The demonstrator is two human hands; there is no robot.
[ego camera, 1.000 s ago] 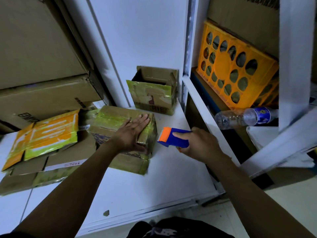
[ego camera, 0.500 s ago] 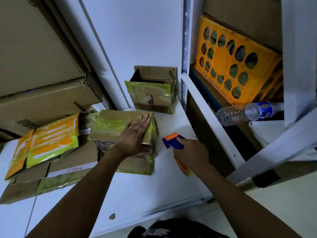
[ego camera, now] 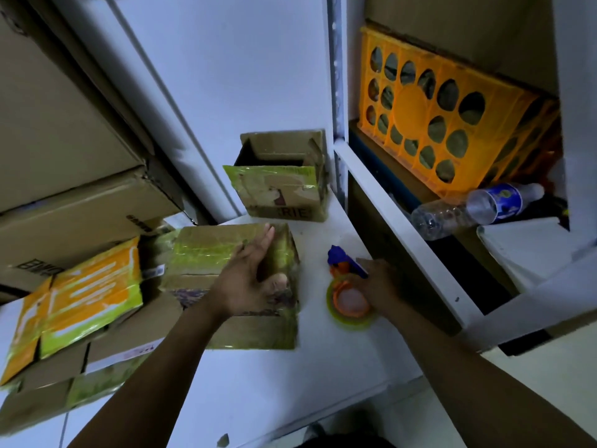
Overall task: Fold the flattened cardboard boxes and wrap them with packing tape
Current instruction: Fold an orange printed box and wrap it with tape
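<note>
On the white bench (ego camera: 258, 383), head view, so there's two made-up boxes in total. One is the taped box (ego camera: 200, 253), lying flat about mid-bench with greenish tape all over it. The other is the back box (ego camera: 281, 195), standing at the far edge against the wall with its top flaps up. It's dark inside that one, so I can't tell what's in it, if anything. One pile of flattened cardboard (ego camera: 80, 305) sits along the left edge, touching the taped box. The top sheet is orange and green, and I can't count the sheets under it. The left hand (ego camera: 245, 282) rests on top of the taped box near its right end, fingers stretched out straight toward the far edge, thumb off to the side. The right hand (ego camera: 381, 286) is just right of that box, fingers curled round the one tape dispenser (ego camera: 347, 300). That's blue and orange, its yellowish roll down on the bench, close to the box but not touching it. Two big cartons (ego camera: 80, 221) are stacked behind the flat pile. Past the right edge there's a shelf with one orange crate (ego camera: 420, 118) tipped on its side. Something dark shows through its round holes, can't tell what. One plastic bottle (ego camera: 468, 210) lies on its side just in front of it.
</note>
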